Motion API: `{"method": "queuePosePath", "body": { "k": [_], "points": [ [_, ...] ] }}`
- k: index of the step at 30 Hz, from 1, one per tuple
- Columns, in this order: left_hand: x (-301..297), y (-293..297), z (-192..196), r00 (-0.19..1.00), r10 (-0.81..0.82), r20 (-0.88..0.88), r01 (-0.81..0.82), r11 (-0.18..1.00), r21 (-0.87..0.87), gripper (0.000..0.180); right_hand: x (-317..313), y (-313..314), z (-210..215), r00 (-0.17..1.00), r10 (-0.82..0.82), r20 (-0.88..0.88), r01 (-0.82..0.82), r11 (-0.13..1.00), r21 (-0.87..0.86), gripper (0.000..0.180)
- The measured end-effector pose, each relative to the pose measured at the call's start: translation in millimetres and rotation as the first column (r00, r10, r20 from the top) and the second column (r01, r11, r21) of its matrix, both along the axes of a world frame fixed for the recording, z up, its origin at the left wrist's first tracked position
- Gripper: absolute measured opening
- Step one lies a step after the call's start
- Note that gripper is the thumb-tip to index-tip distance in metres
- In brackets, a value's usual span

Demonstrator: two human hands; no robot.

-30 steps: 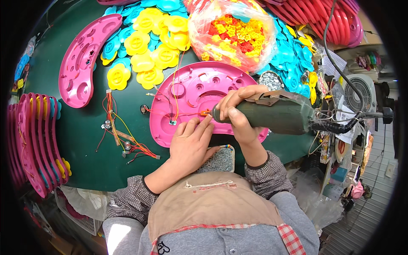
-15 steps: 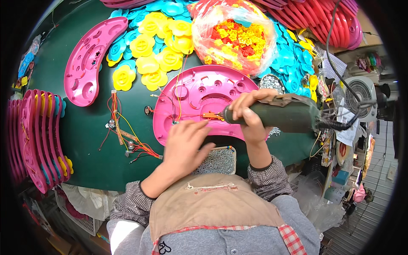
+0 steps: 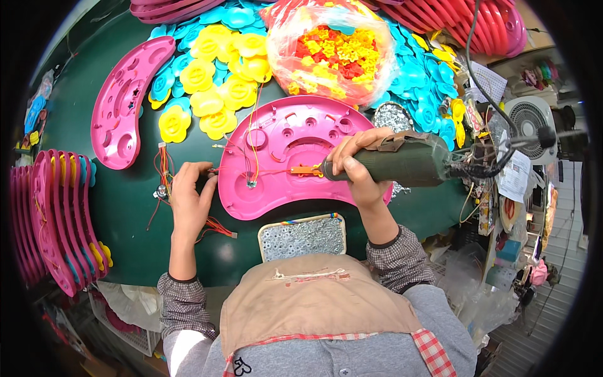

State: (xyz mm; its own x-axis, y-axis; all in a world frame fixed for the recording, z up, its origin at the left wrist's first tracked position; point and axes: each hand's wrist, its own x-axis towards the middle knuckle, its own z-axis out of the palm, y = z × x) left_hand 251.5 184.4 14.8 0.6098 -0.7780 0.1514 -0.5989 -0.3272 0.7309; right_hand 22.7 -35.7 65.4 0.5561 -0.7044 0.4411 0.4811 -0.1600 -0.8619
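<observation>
A curved pink plastic shell (image 3: 257, 204) lies hollow side up in front of me. My right hand (image 3: 359, 164) grips a dark green corded electric screwdriver (image 3: 402, 162), held nearly level. Its tip is at a small orange strip (image 3: 304, 170) in the middle of the shell. Thin red and yellow wires run from the shell's left part, where a small circuit board (image 3: 252, 184) sits. Left of the shell, my left hand (image 3: 190, 191) pinches a small dark round part (image 3: 202, 181) on red wires; the fingers mostly hide it.
A tray of small metal screws (image 3: 301, 239) stands nearest me. Loose wire bundles (image 3: 164, 176) lie left. Behind are yellow flower pieces (image 3: 207, 100), blue ones (image 3: 421, 94), and a bag of small flowers (image 3: 342, 60). Another pink shell (image 3: 116, 135) lies far left; stacked shells (image 3: 59, 220) stand nearer.
My left hand has moved left from the shell's front edge to the dark round part and closed on it. The right hand still holds the screwdriver at the orange strip. The view has shifted slightly.
</observation>
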Motion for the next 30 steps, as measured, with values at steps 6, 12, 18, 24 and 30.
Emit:
{"method": "queuePosePath", "body": {
  "k": [6,12,18,24,30],
  "points": [
    [23,0,50,0.939,-0.215,-0.269,0.176,0.971,-0.159,0.016,-24,-6,5,0.991,-0.054,0.125,0.055,0.998,-0.006,0.041],
    [-10,-101,94,0.56,-0.691,-0.458,0.537,0.723,-0.435,0.02,-75,-9,6,0.985,-0.162,0.061,0.168,0.981,-0.101,0.041],
    [-41,-229,17,0.724,-0.686,-0.08,0.671,0.726,-0.154,0.021,-85,-5,-2,0.978,-0.196,0.066,0.201,0.977,-0.066,0.038],
    [-43,-193,25,0.775,-0.555,0.304,0.587,0.81,-0.018,0.022,-94,-2,0,0.966,-0.257,0.024,0.257,0.966,-0.034,0.039],
    [-40,-167,93,-0.017,-0.79,-0.613,0.904,0.25,-0.347,0.023,-95,-7,-6,0.983,-0.173,0.062,0.176,0.983,-0.055,0.04]
  ]
}}
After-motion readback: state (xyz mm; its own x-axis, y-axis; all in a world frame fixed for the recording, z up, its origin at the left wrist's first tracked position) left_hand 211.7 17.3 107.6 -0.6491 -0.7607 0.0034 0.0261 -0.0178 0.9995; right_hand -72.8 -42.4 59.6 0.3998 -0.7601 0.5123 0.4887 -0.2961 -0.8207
